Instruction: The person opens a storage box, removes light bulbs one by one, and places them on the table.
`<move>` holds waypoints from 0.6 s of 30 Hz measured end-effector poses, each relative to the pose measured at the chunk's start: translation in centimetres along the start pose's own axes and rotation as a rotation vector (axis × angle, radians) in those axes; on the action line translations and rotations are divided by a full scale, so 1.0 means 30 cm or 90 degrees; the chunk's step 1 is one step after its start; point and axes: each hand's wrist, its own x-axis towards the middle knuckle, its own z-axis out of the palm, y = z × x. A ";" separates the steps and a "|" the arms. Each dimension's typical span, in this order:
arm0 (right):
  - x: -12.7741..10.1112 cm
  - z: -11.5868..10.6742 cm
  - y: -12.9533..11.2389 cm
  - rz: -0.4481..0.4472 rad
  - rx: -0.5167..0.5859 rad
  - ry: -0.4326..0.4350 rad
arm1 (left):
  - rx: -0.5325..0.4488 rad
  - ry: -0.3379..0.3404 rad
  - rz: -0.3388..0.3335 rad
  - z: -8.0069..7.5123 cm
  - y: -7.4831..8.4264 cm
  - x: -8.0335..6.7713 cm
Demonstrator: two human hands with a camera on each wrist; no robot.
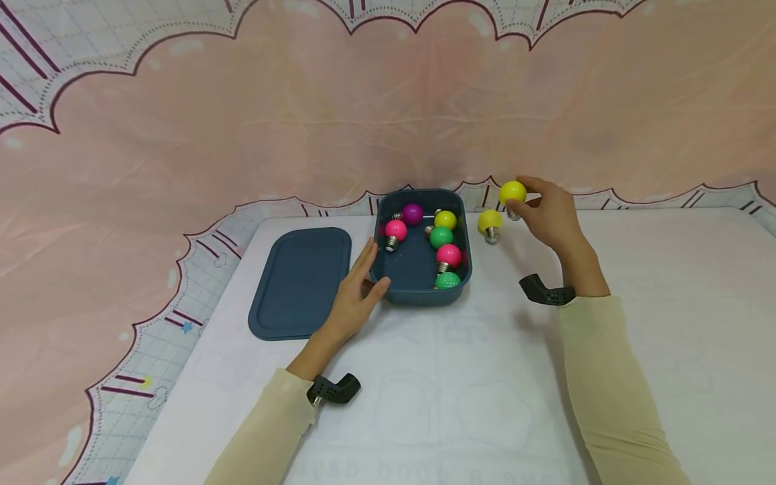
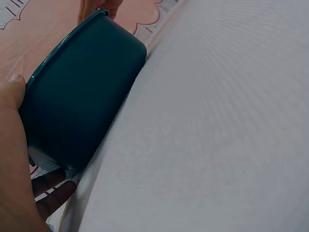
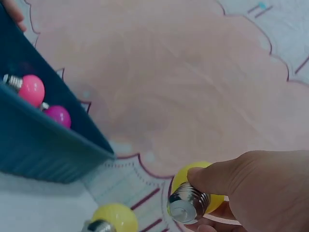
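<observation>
My right hand point(image 1: 550, 210) pinches a yellow light bulb point(image 1: 512, 192) between thumb and fingers, to the right of the dark blue box. In the right wrist view the metal screw base of this bulb point(image 3: 186, 205) points toward the camera. Just left of it, a second yellow bulb point(image 1: 490, 221) lies on the table. The open box point(image 1: 422, 296) contains several bulbs: pink point(image 1: 448, 255), purple point(image 1: 413, 214), green point(image 1: 441, 236) and yellow point(image 1: 445, 219). My left hand point(image 1: 353, 296) rests against the box's left side, fingers extended, thumb near the front corner.
A flat dark blue lid point(image 1: 301, 283) lies on the white table point(image 1: 436, 391), left of the box and partly behind my left hand. Behind the table's back edge hangs a pinkish cloth point(image 1: 388, 108) with a scalloped white border.
</observation>
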 end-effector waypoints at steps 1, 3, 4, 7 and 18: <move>0.001 0.001 0.010 0.002 -0.001 0.000 | 0.000 0.000 0.001 0.000 0.000 0.000; 0.003 0.001 0.030 0.008 -0.001 -0.001 | -0.001 0.000 0.001 0.000 0.001 0.000; 0.005 0.001 0.040 0.011 -0.003 -0.002 | -0.002 0.000 0.001 -0.001 0.001 0.000; 0.009 0.001 0.065 0.021 -0.009 -0.007 | -0.006 0.000 0.003 -0.001 0.000 0.001; 0.023 0.011 0.138 0.049 -0.040 -0.036 | -0.008 0.001 -0.006 0.000 0.001 0.001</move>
